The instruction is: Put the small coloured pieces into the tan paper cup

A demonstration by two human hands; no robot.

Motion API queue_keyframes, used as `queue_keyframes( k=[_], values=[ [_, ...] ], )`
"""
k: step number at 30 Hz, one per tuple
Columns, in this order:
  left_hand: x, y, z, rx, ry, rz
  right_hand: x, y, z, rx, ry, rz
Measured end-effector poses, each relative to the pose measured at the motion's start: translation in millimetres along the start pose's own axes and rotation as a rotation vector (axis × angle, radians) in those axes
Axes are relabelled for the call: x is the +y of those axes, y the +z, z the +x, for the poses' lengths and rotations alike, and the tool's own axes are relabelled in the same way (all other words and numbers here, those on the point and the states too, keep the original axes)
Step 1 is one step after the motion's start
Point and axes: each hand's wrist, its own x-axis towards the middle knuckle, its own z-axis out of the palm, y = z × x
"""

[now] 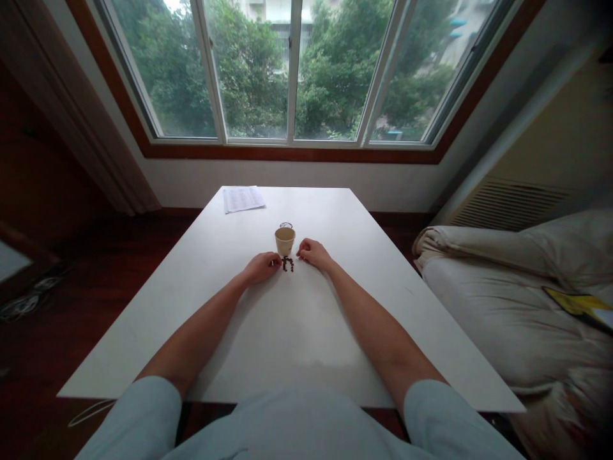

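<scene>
A beige cup stands upright on the white table, its open mouth facing up. Just in front of it lie several small dark red-brown pieces, like beans, in a short branching pattern. My left hand rests at the left of these pieces with its fingers curled together, the fingertips almost at them. On the other side, my right hand is beside the cup and apart from it, thumb and fingers pinched. Whatever either hand holds is too small to make out. Behind the cup a thin dark round outline shows, partly hidden.
Printed sheets of paper lie at the far left of the white table. A sofa with a pale cover stands along the right side. Beyond the table's far edge is a wide window; cables lie on the floor at left.
</scene>
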Motion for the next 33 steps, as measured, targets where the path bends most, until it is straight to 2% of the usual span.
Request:
queue_keyframes(
  k=[5, 13, 17, 23, 30, 33],
  values=[
    [-2.8, 3.4, 0.9, 0.01, -0.008, -0.032, -0.1, 3.0, 6.9, -0.068, 0.042, 0.387],
    [-7.6, 6.8, 0.8, 0.03, -0.033, -0.057, -23.3, -7.1, 10.3, -0.036, 0.11, 0.741],
    [-6.1, 6.7, 0.3, 0.03, -0.062, -0.06, -32.8, -5.1, 12.3, 0.0, 0.057, 0.801],
    [-5.2, 6.2, 0.0, 0.034, -0.061, -0.078, -40.6, -0.5, 9.8, 0.02, 0.059, 0.829],
    [-7.6, 7.1, 0.6, 0.049, -0.061, -0.097, -48.7, -0.5, 1.9, -0.064, -0.024, 0.871],
    [-6.8, 6.7, -0.1, 0.047, -0.062, -0.096, -46.4, -0.7, 1.7, -0.039, -0.03, 0.876]
  ],
)
